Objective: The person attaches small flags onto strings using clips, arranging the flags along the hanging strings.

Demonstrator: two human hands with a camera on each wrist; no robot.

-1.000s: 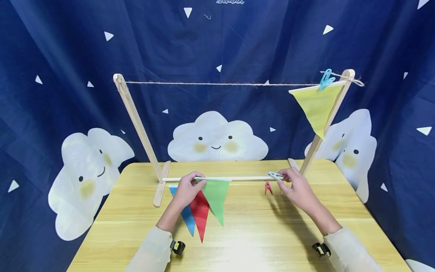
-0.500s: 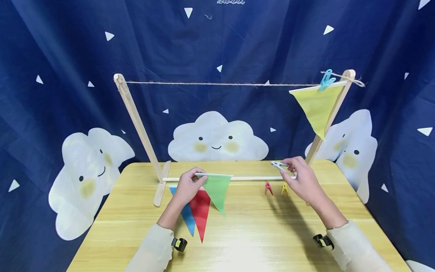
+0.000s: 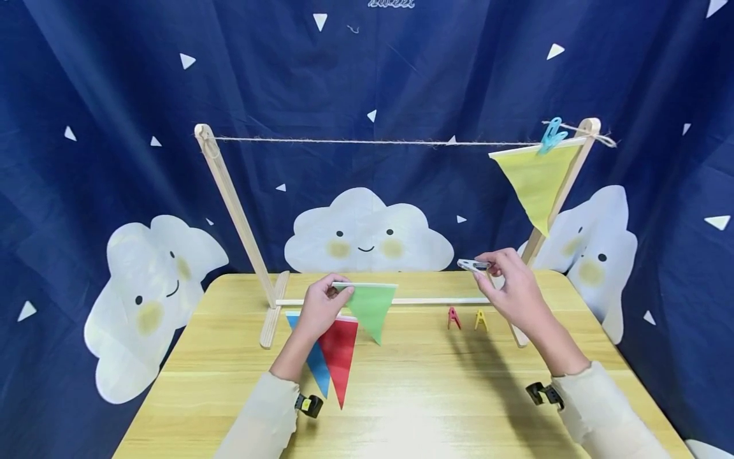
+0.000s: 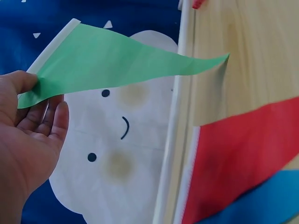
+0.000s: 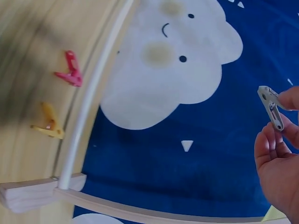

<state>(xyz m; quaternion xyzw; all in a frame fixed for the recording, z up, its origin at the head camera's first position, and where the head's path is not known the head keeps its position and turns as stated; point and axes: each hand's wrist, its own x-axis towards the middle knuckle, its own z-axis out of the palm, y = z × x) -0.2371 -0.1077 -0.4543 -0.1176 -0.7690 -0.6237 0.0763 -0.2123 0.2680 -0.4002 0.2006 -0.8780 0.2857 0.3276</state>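
Observation:
My left hand (image 3: pixel 321 307) pinches a green pennant (image 3: pixel 371 309) by the left end of its white top strip, its tip hanging toward the table. In the left wrist view the thumb lies over the green cloth (image 4: pixel 107 60). A grey-white clothespin (image 3: pixel 473 264) is held between the thumb and fingers of my right hand (image 3: pixel 514 290), above the crossbar's right end. Below the left hand a red pennant (image 3: pixel 341 357) partly overlaps a blue pennant (image 3: pixel 317 366) on the table. A red clothespin (image 3: pixel 453 317) and a yellow clothespin (image 3: pixel 480 319) stand on the table left of my right forearm.
A wooden frame with a left post (image 3: pixel 237 217), a right post (image 3: pixel 564 191) and a low crossbar (image 3: pixel 430 301) stands on the table (image 3: pixel 413 395). Twine (image 3: pixel 355 141) runs between the post tops. A blue clothespin (image 3: pixel 552 135) holds a yellow pennant (image 3: pixel 536 178) at its right end.
Both hands have risen: the left lifts the green pennant off the crossbar's level, and the right carries the grey-white clothespin up and slightly right, uncovering the yellow clothespin.

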